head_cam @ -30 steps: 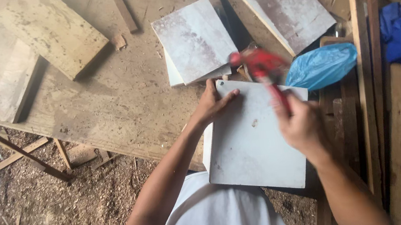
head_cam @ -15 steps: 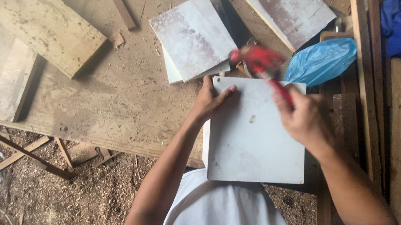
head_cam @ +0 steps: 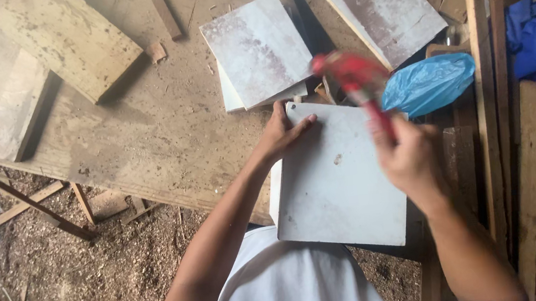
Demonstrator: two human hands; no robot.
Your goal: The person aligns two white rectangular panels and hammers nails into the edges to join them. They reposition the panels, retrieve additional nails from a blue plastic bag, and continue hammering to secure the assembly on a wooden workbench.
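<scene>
White square board lies at the near edge of the dusty wooden desk, overhanging toward the person. Their left hand rests flat, fingers spread, on its far left corner. Their right hand is closed around a red-handled tool, blurred, raised above the board's far right side. A blue plastic bag sits just beyond.
</scene>
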